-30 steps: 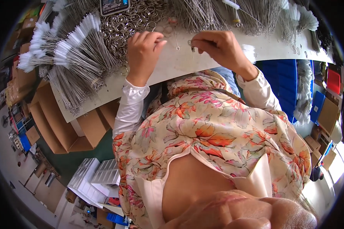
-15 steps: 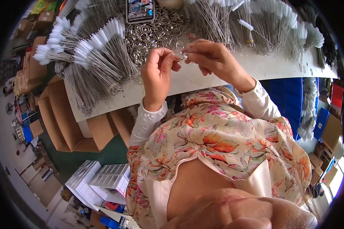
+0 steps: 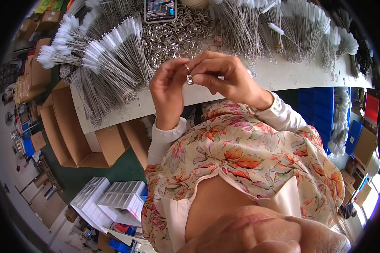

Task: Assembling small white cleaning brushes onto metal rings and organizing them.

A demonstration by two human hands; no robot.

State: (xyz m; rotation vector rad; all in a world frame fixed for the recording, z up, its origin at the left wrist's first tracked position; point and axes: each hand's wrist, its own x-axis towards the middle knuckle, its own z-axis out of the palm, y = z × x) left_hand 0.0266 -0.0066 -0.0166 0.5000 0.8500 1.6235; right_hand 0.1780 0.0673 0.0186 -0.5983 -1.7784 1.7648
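Note:
Close together over the table's front edge, my left hand (image 3: 168, 90) and my right hand (image 3: 228, 78) meet with fingertips nearly touching. Both are closed in a pinch. A shiny metal ring (image 3: 187, 67) shows between the fingers, partly hidden by them. Just below it, at my right thumb tip, sits a small looped metal piece (image 3: 189, 79), too small to make out fully. Behind my hands spreads a heap of loose metal rings (image 3: 173, 42).
Bundles of wire-stemmed brushes with white bristles lie to the left (image 3: 114, 59) and right (image 3: 291, 29) on the white table (image 3: 274, 78). A phone (image 3: 160, 12) rests on the ring heap. Open cardboard boxes (image 3: 74, 130) and white plastic crates (image 3: 120, 198) stand at lower left; blue bins (image 3: 316, 109) at right.
Both hands have shifted slightly left and nearer to me, and come closer together. My right fingers now reach over to the left fingertips, and the small metal piece has moved with them.

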